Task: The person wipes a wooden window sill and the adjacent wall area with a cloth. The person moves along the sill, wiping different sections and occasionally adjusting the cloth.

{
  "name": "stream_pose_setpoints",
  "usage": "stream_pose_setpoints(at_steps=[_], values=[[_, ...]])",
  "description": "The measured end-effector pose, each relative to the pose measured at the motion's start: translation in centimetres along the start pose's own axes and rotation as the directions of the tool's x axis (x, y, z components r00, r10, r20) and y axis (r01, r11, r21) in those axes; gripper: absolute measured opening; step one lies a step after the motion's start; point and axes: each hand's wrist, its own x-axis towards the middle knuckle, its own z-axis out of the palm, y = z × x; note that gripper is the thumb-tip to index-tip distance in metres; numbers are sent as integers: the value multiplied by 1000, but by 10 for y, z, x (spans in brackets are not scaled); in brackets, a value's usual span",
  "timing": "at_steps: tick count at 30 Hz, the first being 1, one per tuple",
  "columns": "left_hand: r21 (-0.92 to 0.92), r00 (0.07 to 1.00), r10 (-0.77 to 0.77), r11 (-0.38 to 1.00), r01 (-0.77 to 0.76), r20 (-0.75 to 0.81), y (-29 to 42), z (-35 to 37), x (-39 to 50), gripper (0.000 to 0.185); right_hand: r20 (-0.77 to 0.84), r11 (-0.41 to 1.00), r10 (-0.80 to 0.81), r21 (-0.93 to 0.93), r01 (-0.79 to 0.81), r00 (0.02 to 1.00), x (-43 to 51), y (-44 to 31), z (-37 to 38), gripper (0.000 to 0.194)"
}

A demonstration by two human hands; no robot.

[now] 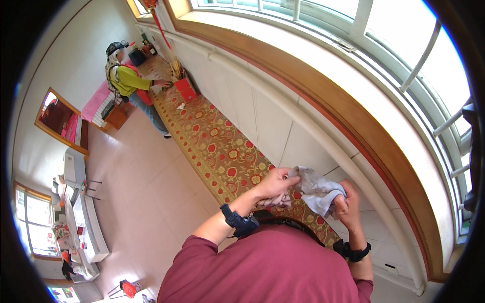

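Note:
A pale, grey-stained cloth (316, 189) is stretched between my two hands, with the window wall just beyond it. My left hand (276, 183) pinches one end between thumb and fingers. The other end is bunched in my right hand (348, 204), close to the white pipe. Below my left hand a second, pinkish striped cloth (278, 200) lies crumpled; whether my hand touches it I cannot tell. Underneath is a brown floral covering (233, 153) with red and yellow flowers, running along the wall.
A white pipe (303, 110) runs along the wall under the barred window (326, 22). At the covering's far end another person (130, 81) reaches toward a red box (185, 89). A white table (91, 227) and a red-topped stool (129, 289) stand on the left.

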Motion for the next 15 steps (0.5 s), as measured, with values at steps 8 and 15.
stream_pose_setpoints(at_steps=[8, 15], values=[[-157, 984, 122, 977, -142, -131, 8, -7, 11, 15, 356, 922, 166, 275, -272, 920, 2, 13, -2, 48], [220, 971, 174, 966, -137, -162, 20, 20, 16, 9, 388, 751, 169, 544, -373, 906, -8, 12, -3, 69]])
